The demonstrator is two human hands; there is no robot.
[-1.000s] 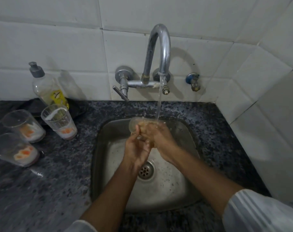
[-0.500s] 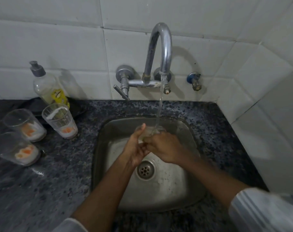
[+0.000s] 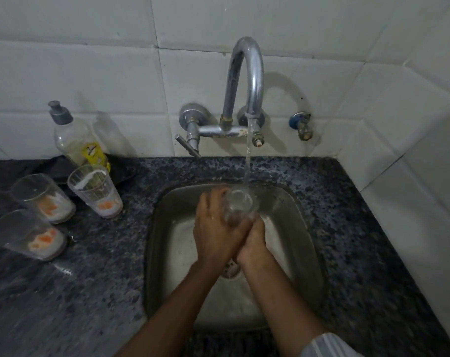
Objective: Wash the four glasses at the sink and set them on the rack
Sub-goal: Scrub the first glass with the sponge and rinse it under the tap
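Observation:
A clear glass (image 3: 239, 206) is upright over the steel sink (image 3: 164, 228), its mouth under the running stream from the tap (image 3: 247, 81). My left hand (image 3: 216, 230) wraps its left side. My right hand (image 3: 252, 243) grips its lower right side. Three dirty glasses with white and orange residue stand on the dark counter at the left: one nearest the sink (image 3: 95, 190), one behind (image 3: 42, 198), one at the front left (image 3: 25, 234).
A dish soap bottle (image 3: 77, 139) stands against the tiled wall behind the dirty glasses. A small blue-capped valve (image 3: 302, 124) sticks out of the wall right of the tap. The speckled granite counter (image 3: 77, 292) surrounds the sink; a tiled wall rises at the right.
The glass has turned from lying tilted between my hands to upright with its mouth under the stream. My left hand now covers its left side and my right hand sits lower.

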